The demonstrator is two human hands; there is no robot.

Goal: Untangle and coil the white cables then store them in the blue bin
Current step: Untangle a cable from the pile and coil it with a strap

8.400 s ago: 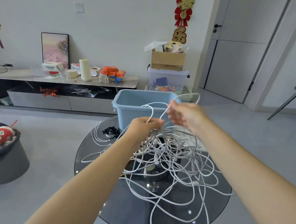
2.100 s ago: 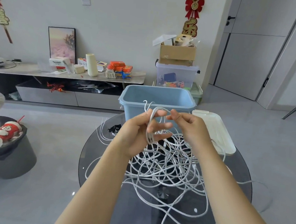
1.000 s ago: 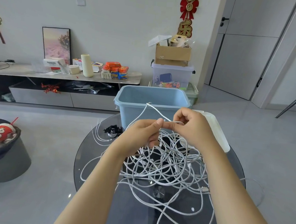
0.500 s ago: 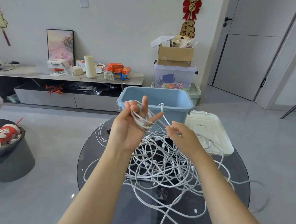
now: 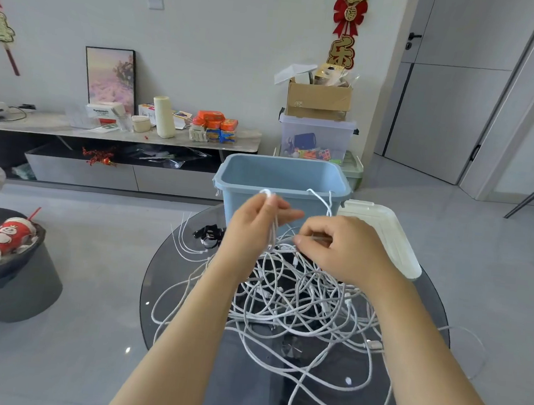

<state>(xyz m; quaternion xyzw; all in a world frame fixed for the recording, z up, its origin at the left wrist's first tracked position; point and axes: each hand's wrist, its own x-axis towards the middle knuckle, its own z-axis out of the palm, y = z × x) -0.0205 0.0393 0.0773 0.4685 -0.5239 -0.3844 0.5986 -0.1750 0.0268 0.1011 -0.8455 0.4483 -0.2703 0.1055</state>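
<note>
- Left hand [image 5: 252,225], raised over the far part of the table, pinches a few white cable loops [image 5: 273,225] between thumb & fingers; strands hang straight down from the grip into the pile.
- Right hand [image 5: 340,252], just right of it & a bit lower, fingers curled; appears to pinch a strand, though the contact pt is hard to see.
- Tangled heap of thin white cables [image 5: 298,306] sprawls on the round dark glass table [image 5: 424,318], directly below & near-side of both hands.
- Open light-blue plastic bin [image 5: 282,179] stands just beyond the hands at the table's far edge; looks empty, so storing not yet begun.
- White plastic lid [image 5: 383,233] lies right of the bin.
- Judgement: coil's long axis runs vertical; left hand is the anchor, right feeds.
</note>
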